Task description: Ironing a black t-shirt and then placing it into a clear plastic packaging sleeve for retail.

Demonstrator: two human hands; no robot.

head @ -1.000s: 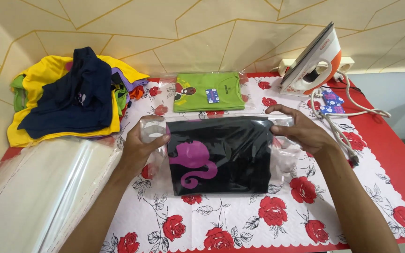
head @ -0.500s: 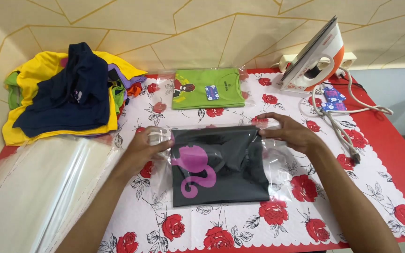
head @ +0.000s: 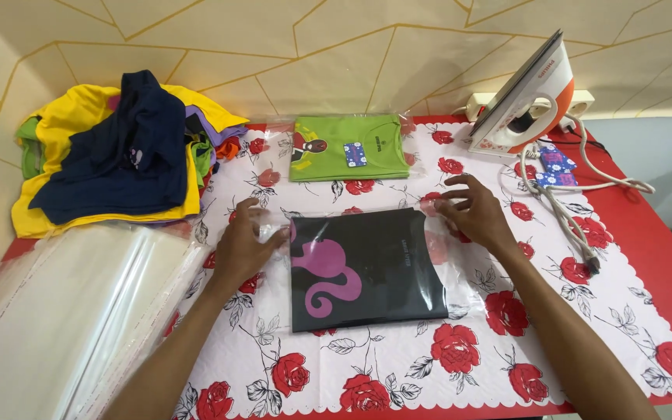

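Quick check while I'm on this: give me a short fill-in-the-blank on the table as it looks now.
1. The black shirt carries a ____ silhouette print.
2. The iron stands at the table's far ____ corner.
3. The folded shirt beyond the black one is ____.
4. Both hands, left hand and right hand, press its clear ____.

Missing: pink; right; green; bag

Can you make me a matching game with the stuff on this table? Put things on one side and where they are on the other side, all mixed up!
Things:
1. black folded shirt in a clear bag
2. green folded shirt
3. iron
4. pile of loose clothes

Places:
A. standing at the far right corner
B. heaped at the far left
C. between the left hand and right hand
D. lying flat at the far middle, by the wall

Pairs: 1-C, 2-D, 3-A, 4-B
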